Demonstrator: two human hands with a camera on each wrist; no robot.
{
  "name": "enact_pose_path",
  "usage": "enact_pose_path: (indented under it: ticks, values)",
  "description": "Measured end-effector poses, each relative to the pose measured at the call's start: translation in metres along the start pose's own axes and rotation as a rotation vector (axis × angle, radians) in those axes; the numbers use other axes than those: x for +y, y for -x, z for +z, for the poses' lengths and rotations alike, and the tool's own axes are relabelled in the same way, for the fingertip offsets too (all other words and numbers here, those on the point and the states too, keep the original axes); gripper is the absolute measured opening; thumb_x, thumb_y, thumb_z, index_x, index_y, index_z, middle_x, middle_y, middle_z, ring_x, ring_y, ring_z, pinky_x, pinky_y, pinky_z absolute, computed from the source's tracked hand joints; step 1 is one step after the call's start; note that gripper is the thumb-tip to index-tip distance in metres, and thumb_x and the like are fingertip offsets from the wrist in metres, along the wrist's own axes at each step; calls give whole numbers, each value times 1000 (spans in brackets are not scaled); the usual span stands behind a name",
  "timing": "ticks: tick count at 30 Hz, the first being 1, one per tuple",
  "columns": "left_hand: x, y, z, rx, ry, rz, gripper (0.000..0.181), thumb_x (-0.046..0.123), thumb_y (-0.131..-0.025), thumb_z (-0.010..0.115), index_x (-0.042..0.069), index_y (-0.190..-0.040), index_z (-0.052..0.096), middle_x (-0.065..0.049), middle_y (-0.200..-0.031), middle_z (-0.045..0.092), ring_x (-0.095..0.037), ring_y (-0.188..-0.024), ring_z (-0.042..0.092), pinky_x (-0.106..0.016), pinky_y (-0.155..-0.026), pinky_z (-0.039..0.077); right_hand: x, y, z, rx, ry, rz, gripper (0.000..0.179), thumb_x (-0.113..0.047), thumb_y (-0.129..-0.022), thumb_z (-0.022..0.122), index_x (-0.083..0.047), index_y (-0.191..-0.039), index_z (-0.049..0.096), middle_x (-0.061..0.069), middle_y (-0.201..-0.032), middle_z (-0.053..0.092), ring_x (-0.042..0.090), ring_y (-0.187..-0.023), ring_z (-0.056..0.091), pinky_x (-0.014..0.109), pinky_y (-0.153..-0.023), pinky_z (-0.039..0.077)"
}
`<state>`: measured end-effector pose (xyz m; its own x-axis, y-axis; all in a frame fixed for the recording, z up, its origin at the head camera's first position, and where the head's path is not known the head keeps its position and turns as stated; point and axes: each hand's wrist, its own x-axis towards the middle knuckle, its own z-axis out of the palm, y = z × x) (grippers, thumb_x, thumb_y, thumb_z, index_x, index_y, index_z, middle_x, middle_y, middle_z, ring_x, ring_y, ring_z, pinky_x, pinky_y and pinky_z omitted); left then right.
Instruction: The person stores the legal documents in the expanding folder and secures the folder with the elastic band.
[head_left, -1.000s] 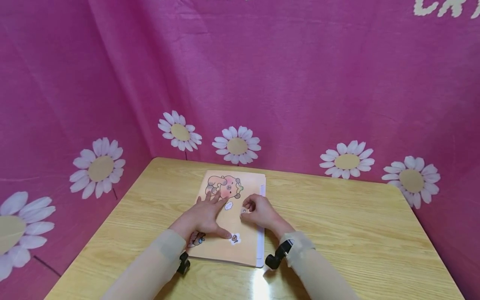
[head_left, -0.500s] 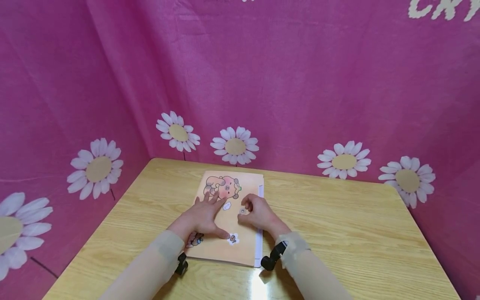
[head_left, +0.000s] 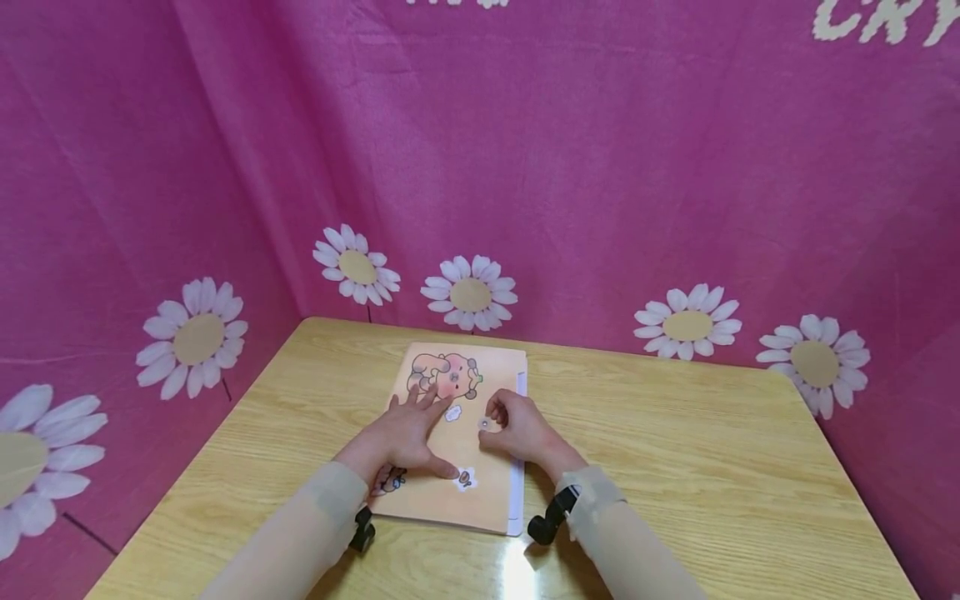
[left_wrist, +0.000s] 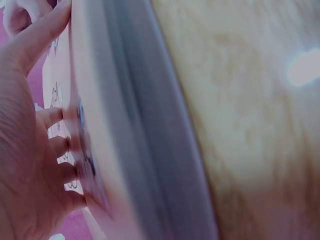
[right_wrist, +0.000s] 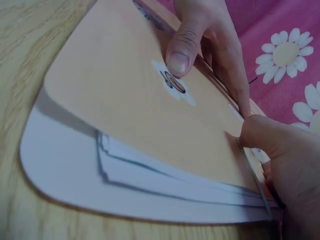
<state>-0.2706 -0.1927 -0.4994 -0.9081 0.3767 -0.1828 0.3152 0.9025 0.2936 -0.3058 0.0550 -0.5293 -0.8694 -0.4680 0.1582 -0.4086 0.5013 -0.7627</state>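
A peach file folder [head_left: 442,506] printed with cartoon animals lies on the table. My left hand [head_left: 405,435] rests on its cover with fingers spread, the thumb beside a small printed white patch [right_wrist: 175,85]. At the folder's right side my right hand [head_left: 522,429] pinches the end of a clear closure strap [right_wrist: 254,172] with thumb and curled fingers. A small round snap button [head_left: 485,423] shows between those fingertips. In the right wrist view, white papers [right_wrist: 135,172] sit between the cover and the white back [right_wrist: 60,155], which sticks out past it.
The wooden table [head_left: 660,467] extends on both sides of the folder. Pink cloth [head_left: 570,167] with printed daisies hangs behind and to the left. A black wrist camera [head_left: 553,517] sits on the right wrist, close over the table.
The right hand's fingers have shifted slightly around the snap button. The left hand holds its place on the cover. The head view has moved a little.
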Motion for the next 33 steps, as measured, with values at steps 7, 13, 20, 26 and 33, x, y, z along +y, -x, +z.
enact_pose_path:
  ticks: [7,13,20,26,33]
  values:
    - [0,-2,0,-2,1,3,133,84,-64,77,21,-170,27,-14,-175,12,-45,-158,3,-66,-122,7,7,7,-5,19,-20,12,32,-13,-82,87,-7,-106,66,1,-93,61,16,-86,57,31,-78,50]
    - [1,-2,0,-10,12,5,134,85,-64,77,21,-170,26,-13,-175,11,-44,-158,2,-65,-122,6,12,16,-14,32,-54,-10,33,-13,-84,86,-5,-111,70,1,-100,67,17,-92,62,34,-86,53]
    - [2,-1,-1,-5,5,-5,134,85,-64,77,23,-170,25,-11,-175,11,-43,-159,1,-64,-123,5,18,24,-25,20,15,-41,34,-16,-88,86,-6,-119,76,-1,-109,73,16,-97,64,36,-89,54]
    - [4,-1,0,3,15,1,133,84,-64,77,22,-170,26,-12,-175,11,-43,-159,1,-64,-122,5,19,29,-34,-23,88,-20,33,-18,-90,85,-9,-121,80,-4,-104,73,13,-91,59,34,-84,51]
    - [3,1,2,7,17,6,133,83,-65,78,21,-170,26,-12,-175,12,-43,-159,3,-66,-122,6,21,36,-44,-42,106,-26,38,-18,-89,85,-6,-125,78,3,-116,75,20,-108,65,44,-100,51]
